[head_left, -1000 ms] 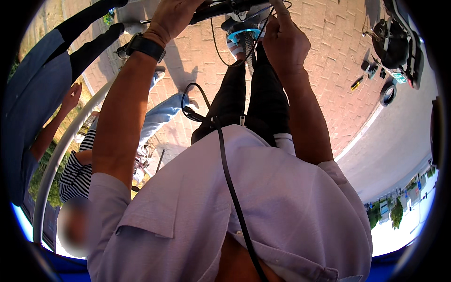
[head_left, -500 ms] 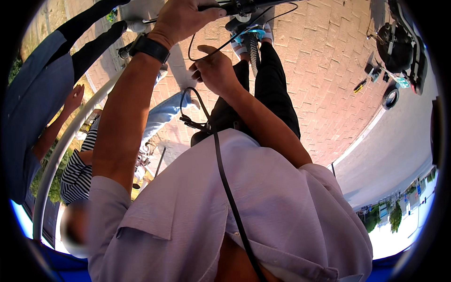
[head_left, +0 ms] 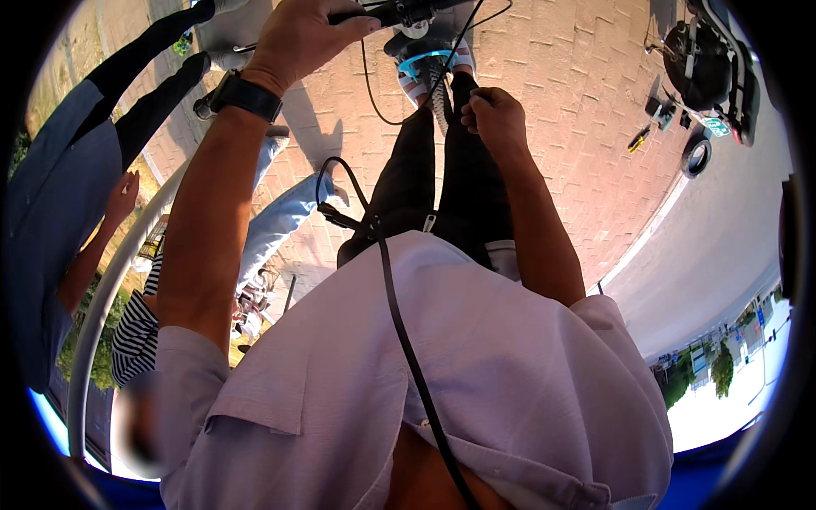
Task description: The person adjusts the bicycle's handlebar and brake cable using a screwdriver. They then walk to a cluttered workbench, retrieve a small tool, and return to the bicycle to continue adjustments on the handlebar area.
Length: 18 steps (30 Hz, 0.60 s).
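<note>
My left hand [head_left: 308, 38], with a black watch [head_left: 246, 95] on its wrist, is wrapped round the black handlebar grip [head_left: 348, 15] of a bicycle at the top. My right hand [head_left: 495, 121] is raised in front of my dark trousers [head_left: 467, 183], its fingers curled closed; what they hold, if anything, cannot be made out. Thin black cables [head_left: 369, 89] loop down from the handlebar, between the two hands. Below the bar is the bicycle's wheel [head_left: 440, 106] with a light-blue part [head_left: 418, 61], between my sandalled feet.
A black cord [head_left: 399, 314] hangs down my shirt front. To the left, people stand beside a curved metal rail [head_left: 115, 276]. On the right are a parked scooter [head_left: 710, 76], a loose tyre [head_left: 696, 157] and a yellow-handled tool [head_left: 638, 139] on the paving [head_left: 586, 136].
My right hand has moved to the right, away from the cable loop, and its fingers have curled in. My left hand stays on the grip; the view has shifted slightly.
</note>
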Each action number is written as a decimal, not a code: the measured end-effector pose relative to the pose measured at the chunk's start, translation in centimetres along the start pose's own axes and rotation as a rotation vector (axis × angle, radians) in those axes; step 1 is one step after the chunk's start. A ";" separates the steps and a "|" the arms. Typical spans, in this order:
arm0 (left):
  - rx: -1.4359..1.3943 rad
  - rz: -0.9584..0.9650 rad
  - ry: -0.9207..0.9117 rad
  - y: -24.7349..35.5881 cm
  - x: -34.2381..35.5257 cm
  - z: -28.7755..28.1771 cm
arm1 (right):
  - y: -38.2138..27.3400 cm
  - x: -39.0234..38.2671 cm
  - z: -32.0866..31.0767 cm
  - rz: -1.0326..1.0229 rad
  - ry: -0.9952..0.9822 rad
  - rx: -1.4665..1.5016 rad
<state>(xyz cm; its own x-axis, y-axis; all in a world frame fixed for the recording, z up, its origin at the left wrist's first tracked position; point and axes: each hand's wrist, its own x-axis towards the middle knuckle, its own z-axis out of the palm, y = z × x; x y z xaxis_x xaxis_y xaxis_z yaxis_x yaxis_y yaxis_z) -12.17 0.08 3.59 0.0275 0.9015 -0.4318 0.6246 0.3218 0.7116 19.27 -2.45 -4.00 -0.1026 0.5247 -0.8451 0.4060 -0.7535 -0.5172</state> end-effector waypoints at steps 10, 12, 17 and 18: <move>0.160 -0.092 -0.046 2.0 -0.1 0.2 | 4.4 5.0 -6.9 0.059 0.127 -0.122; 0.153 -0.150 -0.022 2.6 -0.3 0.5 | 5.2 7.2 -8.0 0.031 0.143 -0.146; 0.132 -0.171 0.008 3.2 -0.1 1.1 | 9.3 16.6 -10.1 -0.112 0.181 -0.383; 0.157 -0.177 0.003 3.5 0.0 1.3 | 10.7 19.7 -10.4 -0.182 0.197 -0.385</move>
<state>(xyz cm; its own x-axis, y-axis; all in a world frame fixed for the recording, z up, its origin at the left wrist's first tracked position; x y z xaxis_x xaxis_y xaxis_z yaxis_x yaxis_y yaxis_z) -8.97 0.83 5.33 -0.0953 0.8360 -0.5404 0.7335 0.4260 0.5297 31.07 3.93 -24.74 -0.0441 0.7279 -0.6842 0.7087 -0.4599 -0.5350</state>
